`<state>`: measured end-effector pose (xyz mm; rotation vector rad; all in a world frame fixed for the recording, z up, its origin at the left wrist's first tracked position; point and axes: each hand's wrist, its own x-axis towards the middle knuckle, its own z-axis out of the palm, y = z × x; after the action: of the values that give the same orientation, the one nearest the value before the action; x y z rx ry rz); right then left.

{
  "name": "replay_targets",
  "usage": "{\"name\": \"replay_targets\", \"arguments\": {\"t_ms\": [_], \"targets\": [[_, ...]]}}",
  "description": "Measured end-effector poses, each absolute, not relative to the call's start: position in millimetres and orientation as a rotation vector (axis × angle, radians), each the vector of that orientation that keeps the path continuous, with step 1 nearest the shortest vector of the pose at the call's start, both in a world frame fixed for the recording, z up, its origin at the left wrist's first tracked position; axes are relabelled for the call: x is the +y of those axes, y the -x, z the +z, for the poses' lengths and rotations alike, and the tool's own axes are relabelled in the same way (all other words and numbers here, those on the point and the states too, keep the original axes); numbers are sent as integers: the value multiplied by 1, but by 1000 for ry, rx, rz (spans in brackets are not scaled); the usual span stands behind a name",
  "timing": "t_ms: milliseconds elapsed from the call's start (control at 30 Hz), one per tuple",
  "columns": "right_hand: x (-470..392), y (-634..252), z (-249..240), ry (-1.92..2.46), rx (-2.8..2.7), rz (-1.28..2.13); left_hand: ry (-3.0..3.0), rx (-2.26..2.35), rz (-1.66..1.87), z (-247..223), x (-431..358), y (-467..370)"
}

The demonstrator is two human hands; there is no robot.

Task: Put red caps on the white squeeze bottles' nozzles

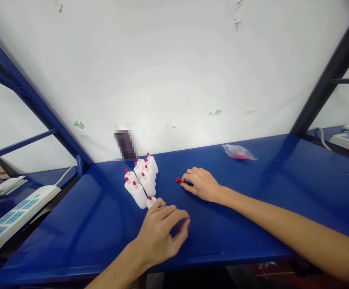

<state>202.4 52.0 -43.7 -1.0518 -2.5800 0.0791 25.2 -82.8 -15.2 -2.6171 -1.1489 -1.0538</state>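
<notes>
My left hand (pixel 166 228) is above the table near the front, thumb and forefinger tips pressed together in a pinch. Whatever may be between those tips does not show. Just behind its knuckles is a small white bottle (pixel 151 201) with a red tip, partly hidden; whether the hand touches it I cannot tell. My right hand (pixel 203 184) rests low over the table, thumb and forefinger slightly apart at the edge of a small pile of red caps (pixel 178 180). Left of the pile, several white squeeze bottles (pixel 148 184) with red caps stand in rows.
A clear plastic bag (pixel 239 152) with red pieces lies at the back right of the blue table (pixel 261 237). A pixelated dark object (pixel 126 144) leans at the wall behind the bottles. A white power strip (pixel 17 218) is left, beyond the blue frame (pixel 35 100).
</notes>
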Motion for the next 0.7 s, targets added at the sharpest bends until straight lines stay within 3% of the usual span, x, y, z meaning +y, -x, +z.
{"name": "replay_targets", "arguments": {"t_ms": [133,333,500,700], "targets": [[54,-203,-43,1075,-2491,253,2794,-1400,-1025,-20,-54,-54],[51,-214,-33,886,-1934,937,2576,-1937,-1716,-33,-20,-68],[42,-214,-26,697,-1715,1425,2597,-1791,-1804,-41,-21,-63],[34,-213,-25,643,-1709,1482,2518,-1671,-1853,-41,-19,-59]]}}
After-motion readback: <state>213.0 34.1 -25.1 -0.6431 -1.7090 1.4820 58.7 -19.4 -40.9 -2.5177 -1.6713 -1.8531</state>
